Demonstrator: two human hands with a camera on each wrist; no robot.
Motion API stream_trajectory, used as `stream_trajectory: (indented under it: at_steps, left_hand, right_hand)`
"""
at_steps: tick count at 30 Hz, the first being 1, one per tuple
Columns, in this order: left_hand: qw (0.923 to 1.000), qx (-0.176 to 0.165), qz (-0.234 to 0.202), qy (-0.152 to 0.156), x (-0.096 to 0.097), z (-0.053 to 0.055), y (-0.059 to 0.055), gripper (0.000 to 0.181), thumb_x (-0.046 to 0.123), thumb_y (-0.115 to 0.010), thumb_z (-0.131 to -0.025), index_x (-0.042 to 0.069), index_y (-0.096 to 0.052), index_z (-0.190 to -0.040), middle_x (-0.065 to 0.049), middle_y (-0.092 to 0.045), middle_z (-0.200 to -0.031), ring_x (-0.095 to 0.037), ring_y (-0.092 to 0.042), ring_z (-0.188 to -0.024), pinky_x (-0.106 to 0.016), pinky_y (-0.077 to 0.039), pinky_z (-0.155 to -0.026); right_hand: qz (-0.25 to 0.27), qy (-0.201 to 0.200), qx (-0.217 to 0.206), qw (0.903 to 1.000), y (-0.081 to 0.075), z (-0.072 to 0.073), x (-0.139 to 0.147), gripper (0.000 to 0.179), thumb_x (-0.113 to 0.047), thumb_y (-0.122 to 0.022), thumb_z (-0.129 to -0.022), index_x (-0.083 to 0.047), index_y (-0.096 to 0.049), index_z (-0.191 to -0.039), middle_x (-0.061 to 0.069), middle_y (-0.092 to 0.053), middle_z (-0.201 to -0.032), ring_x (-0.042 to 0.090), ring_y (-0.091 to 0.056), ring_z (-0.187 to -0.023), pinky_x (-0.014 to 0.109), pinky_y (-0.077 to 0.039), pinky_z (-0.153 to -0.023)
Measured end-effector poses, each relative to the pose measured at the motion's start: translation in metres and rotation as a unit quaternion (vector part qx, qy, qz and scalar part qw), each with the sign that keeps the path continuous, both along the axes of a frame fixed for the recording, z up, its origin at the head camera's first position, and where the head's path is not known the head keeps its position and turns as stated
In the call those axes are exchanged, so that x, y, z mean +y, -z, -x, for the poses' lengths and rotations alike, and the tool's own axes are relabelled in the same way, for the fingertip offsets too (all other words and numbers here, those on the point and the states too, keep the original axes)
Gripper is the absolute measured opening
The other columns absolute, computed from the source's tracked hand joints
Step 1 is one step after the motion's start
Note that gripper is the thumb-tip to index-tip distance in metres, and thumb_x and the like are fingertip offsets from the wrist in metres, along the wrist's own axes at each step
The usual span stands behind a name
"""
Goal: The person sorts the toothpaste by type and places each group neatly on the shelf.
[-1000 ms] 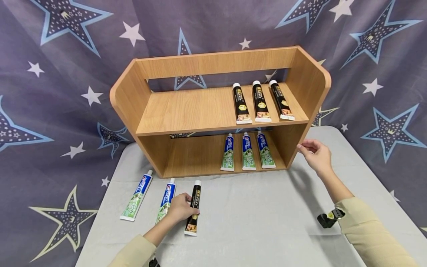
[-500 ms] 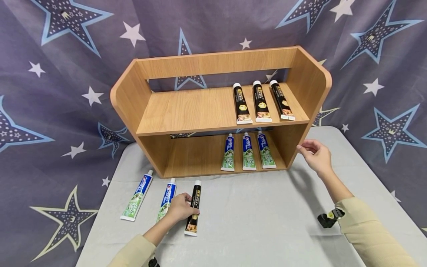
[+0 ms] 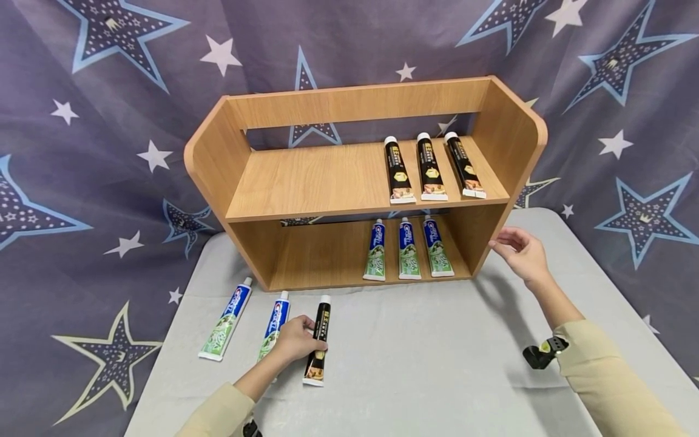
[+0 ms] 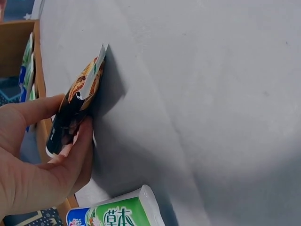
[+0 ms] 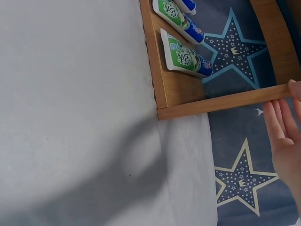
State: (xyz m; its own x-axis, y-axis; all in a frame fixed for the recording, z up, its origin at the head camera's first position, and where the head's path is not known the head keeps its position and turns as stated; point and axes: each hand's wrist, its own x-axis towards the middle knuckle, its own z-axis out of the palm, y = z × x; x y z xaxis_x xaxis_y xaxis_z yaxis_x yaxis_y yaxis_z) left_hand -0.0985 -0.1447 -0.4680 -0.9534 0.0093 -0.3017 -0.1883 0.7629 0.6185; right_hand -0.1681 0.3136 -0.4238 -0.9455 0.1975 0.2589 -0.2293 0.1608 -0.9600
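My left hand [image 3: 297,340] pinches a black toothpaste tube [image 3: 315,369] between thumb and fingers, at the front left of the table. Its white cap points toward the shelf. In the left wrist view the black tube [image 4: 75,106] is tilted up on its edge, its crimped end casting a shadow on the cloth. Under my left wrist a blue-and-green toothpaste tube [image 3: 275,318] is partly covered. Over on the right, my right hand [image 3: 522,255] pinches the front edge of the wooden shelf's side panel [image 5: 235,101], thumb on one face and fingers on the other.
The two-tier wooden shelf [image 3: 306,182] holds three black tubes [image 3: 429,167] on its upper board. Three blue-and-green tubes [image 3: 406,252] lie on the lower one. Another blue-and-green tube [image 3: 225,321] lies at the table's left. A star-patterned curtain [image 3: 349,36] hangs behind.
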Motion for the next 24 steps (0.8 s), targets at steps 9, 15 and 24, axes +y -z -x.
stream_trajectory:
  at_steps: [9,15,24]
  left_hand:
    - [0.9964,-0.037,-0.072,-0.025,-0.004,0.0,-0.004,0.041,0.01,-0.083,-0.063,-0.001,-0.062,-0.097,-0.01,-0.065,-0.079,-0.016,-0.059,-0.068,-0.024,-0.048,-0.059]
    - [0.9866,-0.064,-0.147,-0.032,0.004,0.005,-0.022,0.044,0.006,-0.081,-0.066,-0.003,-0.061,-0.103,-0.01,-0.065,-0.08,-0.014,-0.062,-0.063,-0.028,-0.058,-0.06]
    - [0.9793,-0.09,-0.179,-0.028,0.012,0.009,-0.039,0.044,0.004,-0.08,-0.069,-0.005,-0.06,-0.107,-0.011,-0.068,-0.081,-0.013,-0.064,-0.063,-0.032,-0.061,-0.066]
  right_hand:
    - [0.035,-0.029,0.012,0.9989,-0.001,0.003,0.001,0.036,0.014,-0.064,-0.081,-0.021,-0.064,-0.09,-0.02,-0.069,-0.08,-0.008,-0.065,-0.076,0.004,-0.052,-0.07]
    - [0.04,-0.034,0.014,0.9985,-0.002,0.003,0.003,0.036,0.014,-0.064,-0.081,-0.021,-0.064,-0.089,-0.019,-0.069,-0.08,-0.008,-0.065,-0.076,0.004,-0.052,-0.07]
    - [0.031,-0.036,0.011,0.9988,-0.001,0.002,0.004,0.034,0.012,-0.065,-0.081,-0.021,-0.064,-0.09,-0.019,-0.069,-0.081,-0.008,-0.064,-0.077,0.003,-0.051,-0.071]
